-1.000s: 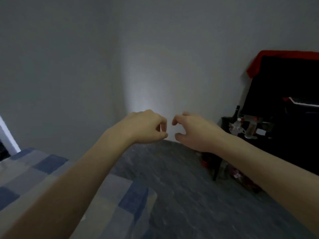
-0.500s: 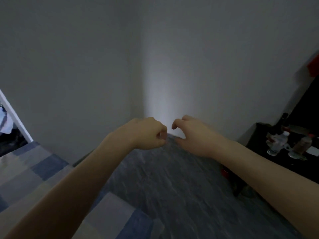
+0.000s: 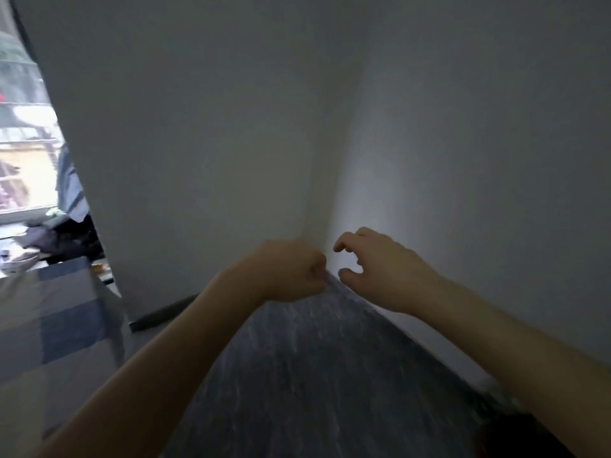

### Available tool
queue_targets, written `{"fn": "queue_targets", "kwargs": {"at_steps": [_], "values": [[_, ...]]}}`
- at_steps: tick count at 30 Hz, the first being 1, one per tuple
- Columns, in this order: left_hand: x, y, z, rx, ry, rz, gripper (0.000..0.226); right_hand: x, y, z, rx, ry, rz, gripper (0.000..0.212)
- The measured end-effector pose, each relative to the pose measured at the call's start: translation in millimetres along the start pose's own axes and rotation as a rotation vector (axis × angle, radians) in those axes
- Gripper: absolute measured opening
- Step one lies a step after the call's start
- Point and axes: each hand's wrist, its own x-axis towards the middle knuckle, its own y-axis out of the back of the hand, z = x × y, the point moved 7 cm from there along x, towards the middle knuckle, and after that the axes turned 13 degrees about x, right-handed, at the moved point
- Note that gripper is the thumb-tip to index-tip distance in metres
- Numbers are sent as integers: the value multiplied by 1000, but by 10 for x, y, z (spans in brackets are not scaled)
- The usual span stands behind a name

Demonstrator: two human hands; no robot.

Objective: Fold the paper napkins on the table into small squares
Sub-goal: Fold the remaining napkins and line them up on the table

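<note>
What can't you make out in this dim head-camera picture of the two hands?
- Napkins and table: none show in the head view.
- Left hand: fingers curled away from the camera; any contents hidden.
- Right hand: palm side faces away.
- Dark object: cut by the bottom edge, blurred.
- Window: cut by the left edge, overexposed.

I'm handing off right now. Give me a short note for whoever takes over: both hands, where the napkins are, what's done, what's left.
Left hand: held out in front, fingers curled into a fist, nothing visible in it.
Right hand: held out beside it, fingers and thumb loosely curled and apart, holding nothing.
Napkins: none in view. No table in view either; the camera faces a bare wall corner over a dark grey floor, with a blue checked cloth at the left.
Done: no folded napkin can be seen.
Left: find the table and napkins, then fold them into small squares.
</note>
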Motion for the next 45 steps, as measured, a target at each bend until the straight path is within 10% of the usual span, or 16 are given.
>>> {"fn": "queue_targets", "kwargs": {"at_steps": [15,30,45], "values": [[-968,-960,-1557,-108,828,-269,23,1524,-1366,-1547,271,718,-370,38],[-2539,-1713,-2626,-224,1482,-201,28,1653,-2638,-3594,250,1241,-700,38],[-4133,-3163,-1167,-602,2302,-377,32,601,-4346,-4361,0,1501,-1236,40]]}}
